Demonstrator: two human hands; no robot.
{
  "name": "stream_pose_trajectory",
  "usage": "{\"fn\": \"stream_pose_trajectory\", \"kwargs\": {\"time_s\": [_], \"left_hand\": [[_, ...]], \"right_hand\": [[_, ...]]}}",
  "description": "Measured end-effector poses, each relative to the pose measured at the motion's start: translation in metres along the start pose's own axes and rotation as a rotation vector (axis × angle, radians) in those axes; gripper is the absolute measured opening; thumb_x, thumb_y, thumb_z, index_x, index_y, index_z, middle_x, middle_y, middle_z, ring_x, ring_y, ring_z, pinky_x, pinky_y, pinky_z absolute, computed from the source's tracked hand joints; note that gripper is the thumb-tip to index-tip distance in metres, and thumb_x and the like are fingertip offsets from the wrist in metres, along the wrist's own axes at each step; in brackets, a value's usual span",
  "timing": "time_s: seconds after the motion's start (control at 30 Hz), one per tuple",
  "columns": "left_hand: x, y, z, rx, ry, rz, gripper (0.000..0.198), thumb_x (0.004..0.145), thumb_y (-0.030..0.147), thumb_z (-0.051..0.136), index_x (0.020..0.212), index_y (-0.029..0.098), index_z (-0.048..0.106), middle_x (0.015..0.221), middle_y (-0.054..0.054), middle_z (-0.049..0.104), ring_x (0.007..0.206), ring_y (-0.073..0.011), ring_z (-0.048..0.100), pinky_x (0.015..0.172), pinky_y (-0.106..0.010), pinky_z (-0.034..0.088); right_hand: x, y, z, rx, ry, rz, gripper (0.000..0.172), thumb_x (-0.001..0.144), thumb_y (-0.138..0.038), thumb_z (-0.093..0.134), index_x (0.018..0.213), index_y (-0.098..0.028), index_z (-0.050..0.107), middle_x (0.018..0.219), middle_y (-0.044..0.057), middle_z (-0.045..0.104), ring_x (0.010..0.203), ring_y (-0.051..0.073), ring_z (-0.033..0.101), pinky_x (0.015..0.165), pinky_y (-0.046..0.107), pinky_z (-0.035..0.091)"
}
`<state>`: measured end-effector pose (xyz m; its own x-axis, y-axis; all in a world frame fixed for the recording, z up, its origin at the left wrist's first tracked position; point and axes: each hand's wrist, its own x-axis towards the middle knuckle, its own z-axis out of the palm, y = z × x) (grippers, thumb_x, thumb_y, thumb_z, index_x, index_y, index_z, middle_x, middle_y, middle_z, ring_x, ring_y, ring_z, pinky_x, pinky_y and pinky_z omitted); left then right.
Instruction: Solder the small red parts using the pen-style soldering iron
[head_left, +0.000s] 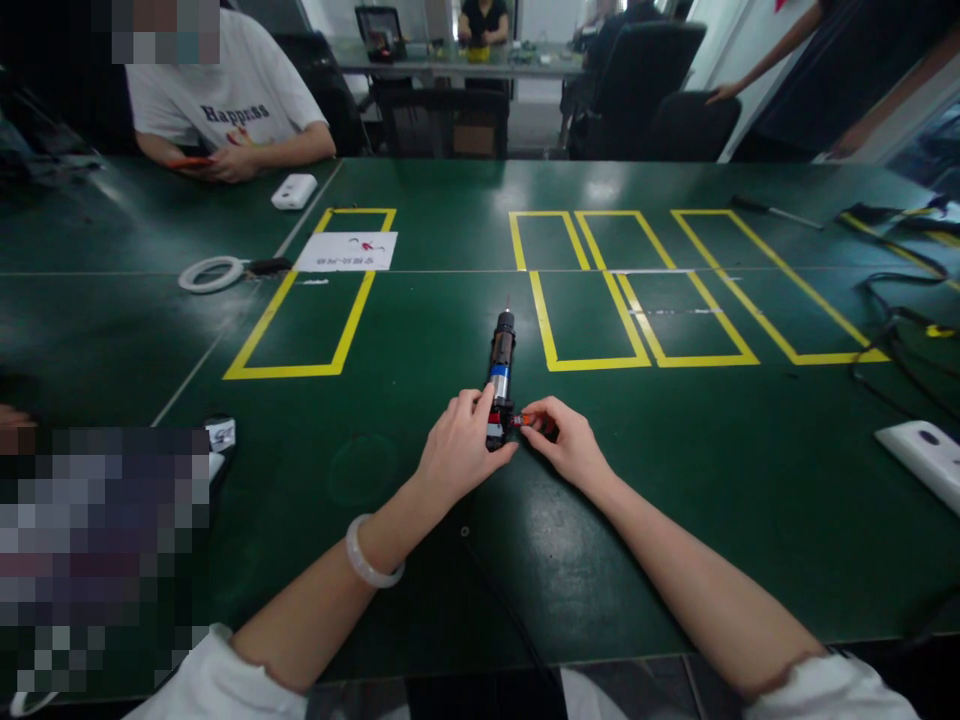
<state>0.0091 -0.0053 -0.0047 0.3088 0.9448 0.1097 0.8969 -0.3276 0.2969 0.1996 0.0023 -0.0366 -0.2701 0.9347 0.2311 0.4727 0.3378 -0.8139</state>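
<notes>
In the middle of the table lies an electric screwdriver [502, 352], its thin bit pointing away from me. Its body is dark, with a silver and blue section and red parts near the rear, where the inner works seem exposed. My left hand [457, 440] is closed round its rear from the left, with fingers on top and the thumb at the near end. From the right, my right hand [568, 440] pinches a small orange-red piece [523, 421] against the screwdriver's side. The fingers partly hide this piece, and whether it is joined to the screwdriver I cannot tell.
Yellow tape outlines [600, 365] mark the green table [420, 580]. A paper sheet [349, 252] and tape roll [211, 274] lie left. On the right are cables [892, 310], a screwdriver [776, 211] and a white power strip [930, 460]. A person [240, 110] sits across, far left.
</notes>
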Motion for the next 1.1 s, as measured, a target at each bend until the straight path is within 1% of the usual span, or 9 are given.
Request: {"fn": "stream_pose_trajectory", "kwargs": {"time_s": [0.17, 0.27, 0.37, 0.5, 0.57, 0.7, 0.8, 0.97, 1.1], "left_hand": [[-0.001, 0.005, 0.003, 0.007, -0.007, 0.029, 0.077, 0.079, 0.047, 0.063, 0.143, 0.012, 0.036, 0.119, -0.014, 0.052, 0.107, -0.0284, 0.054, 0.088, -0.039, 0.048], [-0.003, 0.005, 0.005, 0.016, 0.012, 0.034, 0.075, 0.08, 0.049, 0.061, 0.143, 0.014, 0.037, 0.119, -0.014, 0.052, 0.105, -0.0275, 0.054, 0.087, -0.038, 0.047], [-0.003, 0.005, 0.006, 0.031, 0.027, 0.033, 0.075, 0.082, 0.051, 0.059, 0.143, 0.015, 0.036, 0.119, -0.014, 0.053, 0.103, -0.0274, 0.054, 0.085, -0.038, 0.046], [-0.001, 0.008, 0.005, 0.054, 0.031, 0.019, 0.077, 0.082, 0.056, 0.056, 0.144, 0.014, 0.036, 0.119, -0.014, 0.052, 0.103, -0.0287, 0.054, 0.083, -0.038, 0.045], [0.001, 0.011, 0.004, 0.07, 0.03, -0.003, 0.076, 0.084, 0.057, 0.053, 0.144, 0.014, 0.036, 0.117, -0.014, 0.053, 0.101, -0.0291, 0.053, 0.081, -0.038, 0.045], [0.007, 0.018, 0.004, 0.103, 0.031, -0.045, 0.071, 0.087, 0.054, 0.05, 0.143, 0.013, 0.038, 0.111, -0.014, 0.053, 0.098, -0.0288, 0.053, 0.079, -0.038, 0.044], [0.008, 0.019, 0.005, 0.124, 0.04, -0.055, 0.068, 0.086, 0.049, 0.052, 0.143, 0.015, 0.038, 0.11, -0.014, 0.053, 0.098, -0.0287, 0.052, 0.078, -0.037, 0.044], [0.006, 0.009, 0.001, 0.184, 0.037, -0.028, 0.066, 0.086, 0.046, 0.052, 0.144, 0.016, 0.038, 0.11, -0.014, 0.053, 0.097, -0.0285, 0.052, 0.077, -0.037, 0.044], [0.0, -0.012, -0.01, 0.265, 0.026, -0.043, 0.065, 0.087, 0.046, 0.051, 0.144, 0.017, 0.039, 0.113, -0.015, 0.053, 0.098, -0.0285, 0.053, 0.077, -0.036, 0.044]], "right_hand": [[-0.001, 0.0, 0.001, -0.109, -0.01, -0.039, 0.01, 0.085, -0.017, 0.06, 0.094, -0.021, 0.062, 0.084, 0.003, 0.059, 0.076, 0.018, 0.058, 0.068, 0.03, 0.047], [-0.003, -0.003, 0.002, -0.157, -0.006, -0.061, 0.015, 0.087, -0.018, 0.058, 0.1, -0.021, 0.065, 0.09, 0.006, 0.061, 0.082, 0.02, 0.06, 0.072, 0.032, 0.05], [-0.006, -0.005, 0.002, -0.146, 0.0, -0.07, 0.021, 0.089, -0.018, 0.056, 0.105, -0.021, 0.068, 0.093, 0.008, 0.064, 0.084, 0.021, 0.062, 0.074, 0.032, 0.052], [-0.008, -0.005, 0.003, -0.129, 0.013, -0.068, 0.027, 0.089, -0.014, 0.052, 0.106, -0.022, 0.07, 0.091, 0.007, 0.066, 0.08, 0.02, 0.064, 0.072, 0.032, 0.053], [-0.008, -0.005, 0.003, -0.126, 0.016, -0.074, 0.03, 0.088, -0.011, 0.05, 0.107, -0.021, 0.07, 0.092, 0.008, 0.066, 0.081, 0.02, 0.064, 0.074, 0.032, 0.053], [-0.008, -0.004, 0.003, -0.099, 0.017, -0.085, 0.037, 0.085, -0.006, 0.046, 0.109, -0.021, 0.07, 0.093, 0.007, 0.066, 0.084, 0.019, 0.064, 0.078, 0.032, 0.053], [-0.007, -0.001, 0.003, -0.064, 0.018, -0.087, 0.038, 0.084, -0.004, 0.045, 0.107, -0.021, 0.069, 0.088, 0.006, 0.064, 0.081, 0.018, 0.062, 0.076, 0.031, 0.052], [-0.005, 0.002, 0.001, -0.023, -0.007, -0.079, 0.037, 0.086, -0.005, 0.045, 0.112, -0.02, 0.065, 0.085, 0.004, 0.062, 0.071, 0.015, 0.058, 0.067, 0.027, 0.048], [-0.004, 0.0, -0.002, -0.036, -0.03, -0.073, 0.029, 0.089, -0.008, 0.046, 0.104, -0.019, 0.067, 0.084, 0.004, 0.061, 0.072, 0.015, 0.058, 0.065, 0.026, 0.045]]}}
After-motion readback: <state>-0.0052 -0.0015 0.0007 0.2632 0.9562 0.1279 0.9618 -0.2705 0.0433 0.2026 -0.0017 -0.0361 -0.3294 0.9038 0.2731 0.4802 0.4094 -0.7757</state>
